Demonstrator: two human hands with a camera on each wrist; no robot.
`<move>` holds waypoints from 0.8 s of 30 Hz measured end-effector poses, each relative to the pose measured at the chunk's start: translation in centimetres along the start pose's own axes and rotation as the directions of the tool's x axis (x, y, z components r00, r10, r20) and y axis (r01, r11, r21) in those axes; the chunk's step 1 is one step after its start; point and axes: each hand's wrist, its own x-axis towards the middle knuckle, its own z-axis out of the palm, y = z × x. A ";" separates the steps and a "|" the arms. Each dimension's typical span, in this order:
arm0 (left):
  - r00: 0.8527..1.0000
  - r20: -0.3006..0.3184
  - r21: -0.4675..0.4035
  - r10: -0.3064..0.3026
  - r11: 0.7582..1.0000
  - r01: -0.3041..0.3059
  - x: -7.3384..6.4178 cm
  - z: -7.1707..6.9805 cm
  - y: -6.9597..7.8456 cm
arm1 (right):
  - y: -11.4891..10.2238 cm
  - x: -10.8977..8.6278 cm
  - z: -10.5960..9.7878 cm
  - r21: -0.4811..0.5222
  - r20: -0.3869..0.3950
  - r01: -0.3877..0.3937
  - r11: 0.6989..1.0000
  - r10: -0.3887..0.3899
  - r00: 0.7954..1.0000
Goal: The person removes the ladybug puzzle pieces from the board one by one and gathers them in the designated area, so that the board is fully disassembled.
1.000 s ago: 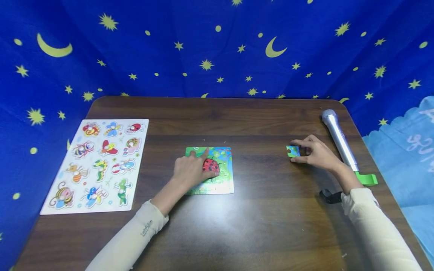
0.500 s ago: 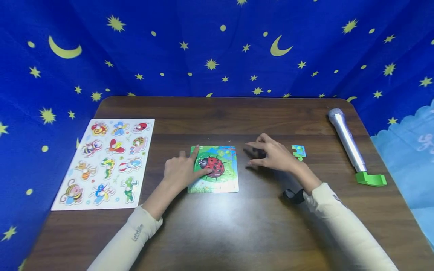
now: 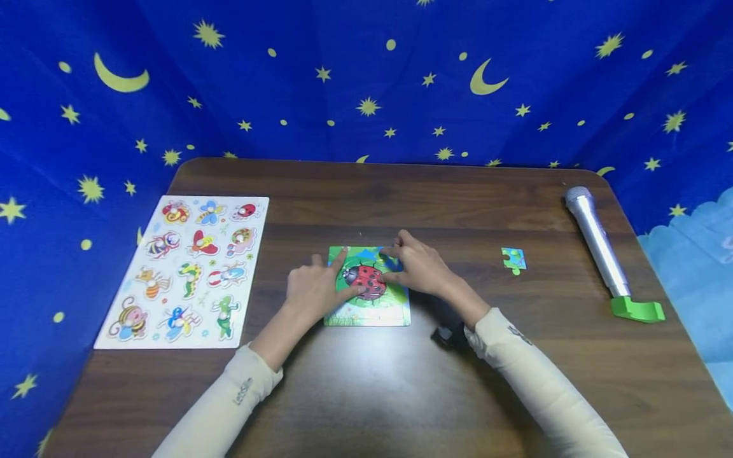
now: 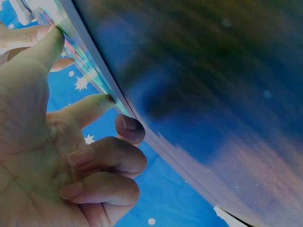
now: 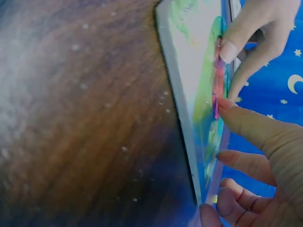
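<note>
A square ladybug jigsaw puzzle [image 3: 369, 313] lies flat near the middle of the table. My left hand [image 3: 314, 289] rests on its left side, thumb on the ladybug and index finger at the far left corner; its other fingers bend over the edge in the left wrist view. From the right, my right hand [image 3: 425, 266] touches the puzzle, with the thumb at the ladybug's right side and the index finger by the far right part, which the hand partly hides. A loose jigsaw piece [image 3: 514, 259], blue and green, lies on the table to the right of that hand.
At the left lies a white insect peg board [image 3: 183, 270]. A silver toy microphone [image 3: 598, 245] with a green base [image 3: 638, 310] lies along the right edge. A blue starry curtain [image 3: 366, 76] hangs behind the wooden table [image 3: 366, 394].
My right hand has moved left from the loose piece, which stays on the table, to the puzzle's right side. My left hand has kept to the puzzle's left side, uncovering more of the ladybug.
</note>
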 end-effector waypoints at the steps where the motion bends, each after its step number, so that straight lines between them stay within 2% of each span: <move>1: 1.000 -0.003 -0.001 0.001 1.000 -0.001 0.0 0.0 0.0 | 0.0 0.0 0.1 -0.002 0.001 -0.006 1.000 0.006 1.000; 7: 1.000 -0.005 -0.016 0.006 1.000 -0.006 0.1 -0.1 0.0 | -0.2 0.1 0.6 0.015 -0.008 -0.017 1.000 0.017 1.000; 15: 1.000 -0.010 -0.020 0.009 1.000 -0.010 0.2 0.0 0.1 | -0.3 0.2 0.8 0.036 -0.056 0.019 0.999 -0.017 0.998; 24: 1.000 -0.011 -0.028 0.016 0.999 -0.016 0.4 0.2 0.0 | -0.5 0.3 1.1 -0.065 -0.069 0.080 0.995 -0.085 0.994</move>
